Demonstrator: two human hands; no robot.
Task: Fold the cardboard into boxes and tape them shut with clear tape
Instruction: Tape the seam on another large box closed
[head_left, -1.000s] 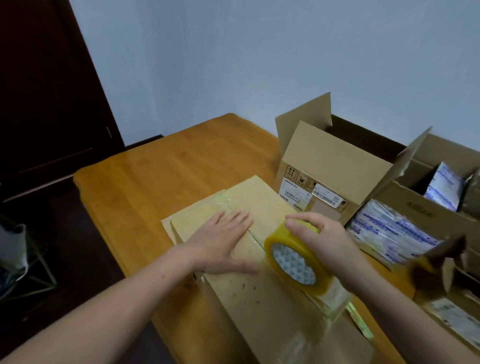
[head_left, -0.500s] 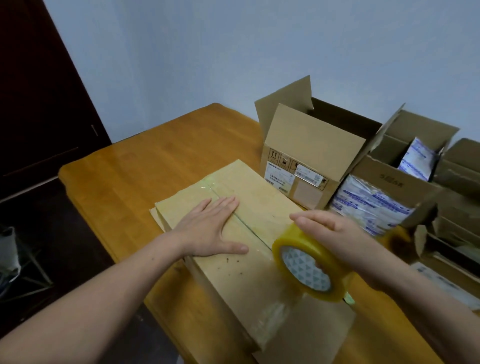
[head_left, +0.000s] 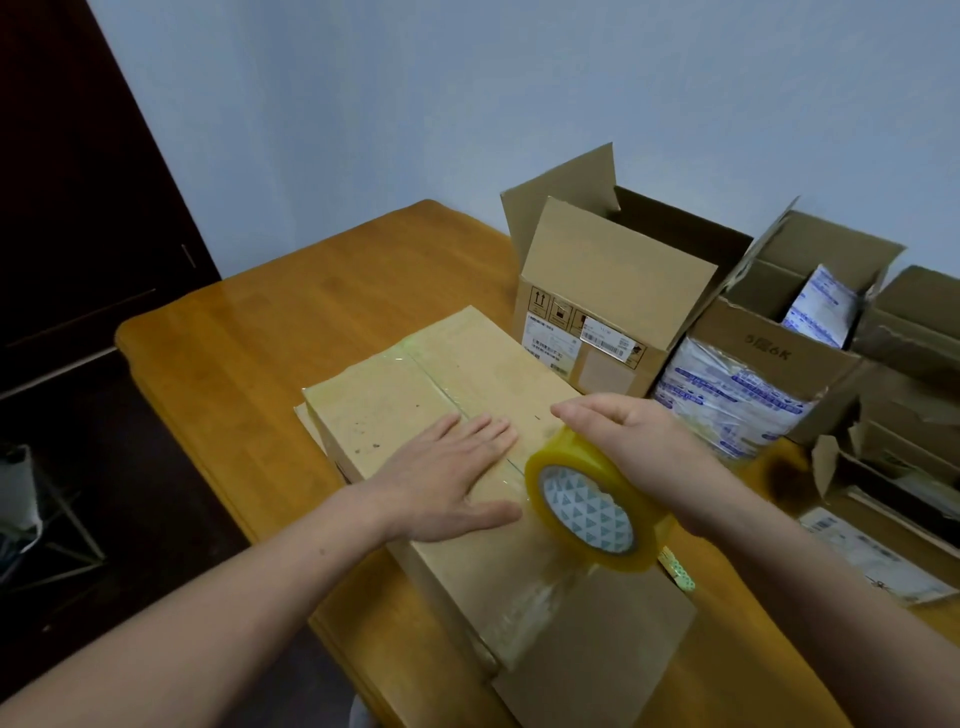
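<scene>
Flat and spread, the left hand (head_left: 447, 480) presses the closed cardboard box (head_left: 384, 410) at frame centre. Just right of its thumb the clear tape roll (head_left: 589, 512) sits on the seam, gripped from above by the right hand (head_left: 641, 449). Neither has shifted much in a second, so I'd guess the strip is being smoothed down.

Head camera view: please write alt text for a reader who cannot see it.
A person's left hand presses flat on a closed cardboard box while the right hand holds a roll of clear tape over its seam. Open boxes stand behind on a wooden table.
</scene>
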